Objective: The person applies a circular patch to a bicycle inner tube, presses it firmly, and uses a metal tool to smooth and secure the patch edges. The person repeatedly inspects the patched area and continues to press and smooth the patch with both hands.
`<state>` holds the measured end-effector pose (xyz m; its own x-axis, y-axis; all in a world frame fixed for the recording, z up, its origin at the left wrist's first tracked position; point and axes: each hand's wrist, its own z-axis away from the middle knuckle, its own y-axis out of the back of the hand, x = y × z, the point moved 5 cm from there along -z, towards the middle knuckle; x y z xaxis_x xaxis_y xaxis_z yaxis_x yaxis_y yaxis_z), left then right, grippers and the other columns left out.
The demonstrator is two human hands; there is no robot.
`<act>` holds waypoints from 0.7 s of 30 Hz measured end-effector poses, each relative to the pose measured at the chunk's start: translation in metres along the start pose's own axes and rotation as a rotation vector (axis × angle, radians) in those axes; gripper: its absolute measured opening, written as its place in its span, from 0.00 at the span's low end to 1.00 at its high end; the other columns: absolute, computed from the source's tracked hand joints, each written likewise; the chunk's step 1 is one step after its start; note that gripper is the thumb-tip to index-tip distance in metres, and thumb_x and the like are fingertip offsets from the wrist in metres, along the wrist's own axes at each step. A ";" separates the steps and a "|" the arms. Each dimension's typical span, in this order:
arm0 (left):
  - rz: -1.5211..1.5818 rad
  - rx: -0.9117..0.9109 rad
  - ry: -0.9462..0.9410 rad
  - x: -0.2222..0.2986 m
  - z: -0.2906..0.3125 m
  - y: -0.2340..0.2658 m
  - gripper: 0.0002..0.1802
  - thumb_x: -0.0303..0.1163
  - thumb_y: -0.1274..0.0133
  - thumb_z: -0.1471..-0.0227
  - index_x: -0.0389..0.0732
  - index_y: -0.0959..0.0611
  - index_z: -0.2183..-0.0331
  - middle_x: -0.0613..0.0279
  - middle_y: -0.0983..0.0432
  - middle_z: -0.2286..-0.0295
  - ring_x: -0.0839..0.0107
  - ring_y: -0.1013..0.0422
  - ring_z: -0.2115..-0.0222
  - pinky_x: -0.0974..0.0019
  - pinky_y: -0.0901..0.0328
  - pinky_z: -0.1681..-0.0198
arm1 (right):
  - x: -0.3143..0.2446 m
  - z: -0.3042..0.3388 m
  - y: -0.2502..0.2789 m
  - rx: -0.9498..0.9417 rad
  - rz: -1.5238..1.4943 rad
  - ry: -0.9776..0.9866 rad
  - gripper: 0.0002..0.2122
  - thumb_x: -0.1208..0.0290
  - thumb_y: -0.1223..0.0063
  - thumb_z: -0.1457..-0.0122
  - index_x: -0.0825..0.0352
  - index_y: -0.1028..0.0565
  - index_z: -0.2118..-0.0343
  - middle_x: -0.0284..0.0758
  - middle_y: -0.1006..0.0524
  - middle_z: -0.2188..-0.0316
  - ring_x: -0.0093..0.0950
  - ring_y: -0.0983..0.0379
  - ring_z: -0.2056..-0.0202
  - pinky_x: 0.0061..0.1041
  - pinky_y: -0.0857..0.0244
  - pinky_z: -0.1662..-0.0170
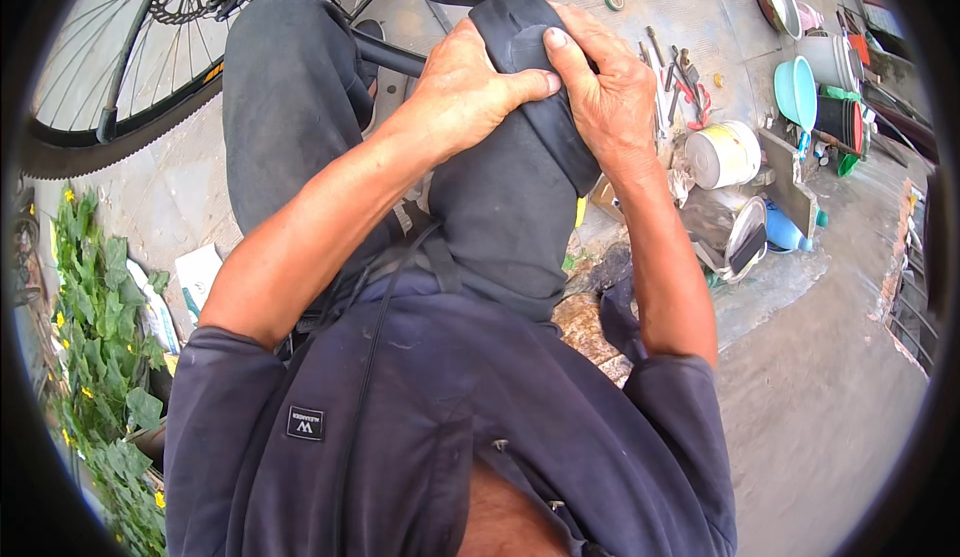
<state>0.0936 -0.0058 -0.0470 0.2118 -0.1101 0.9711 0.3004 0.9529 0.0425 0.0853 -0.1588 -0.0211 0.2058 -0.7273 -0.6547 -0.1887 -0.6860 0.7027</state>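
A black rubber inner tube (512,12) lies stretched flat over my raised right knee. My left hand (465,92) grips its near left edge, with the thumb pointing right across the rubber. On the other side, my right hand (615,97) holds the tube, its thumb bent down on it and its fingers wrapped over the far edge. Between the two thumbs shows a greyer, rounded area of the rubber; whether it is a patch I cannot tell. One stretch of tube runs off toward the bicycle wheel (130,152) at upper left, another hangs down past my right hand.
Right of my knee, hand tools (685,77) lie on the ground near a white bucket (722,155). Beyond stand a teal basin (796,92) and other containers. A small roll of tape (614,1) lies farther off. Leafy plants (95,307) with yellow flowers line the left side.
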 end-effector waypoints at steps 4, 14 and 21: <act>-0.130 -0.005 0.069 -0.004 -0.013 0.003 0.34 0.36 0.34 0.56 0.30 0.27 0.50 0.52 0.23 0.59 0.68 0.25 0.60 0.64 0.30 0.55 | 0.005 -0.007 -0.004 0.036 -0.058 -0.034 0.17 0.57 0.44 0.42 0.59 0.21 0.53 0.46 0.22 0.54 0.40 0.26 0.51 0.32 0.35 0.47; 0.247 -0.066 0.126 -0.007 -0.005 0.006 0.38 0.47 0.37 0.53 0.28 0.27 0.48 0.50 0.26 0.55 0.67 0.29 0.54 0.66 0.35 0.49 | 0.006 0.000 0.001 0.001 -0.175 -0.147 0.15 0.62 0.44 0.40 0.62 0.21 0.53 0.41 0.21 0.54 0.34 0.26 0.50 0.27 0.35 0.47; -0.067 0.016 -0.002 -0.008 -0.002 0.012 0.37 0.49 0.36 0.56 0.26 0.25 0.55 0.42 0.22 0.62 0.57 0.24 0.60 0.60 0.31 0.55 | -0.001 0.003 0.003 0.029 -0.094 -0.049 0.15 0.62 0.44 0.40 0.62 0.21 0.53 0.44 0.21 0.54 0.35 0.26 0.49 0.30 0.36 0.46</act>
<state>0.0975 0.0054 -0.0543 0.1902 -0.1730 0.9664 0.2988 0.9478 0.1109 0.0813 -0.1601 -0.0186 0.1771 -0.6592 -0.7308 -0.1987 -0.7512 0.6294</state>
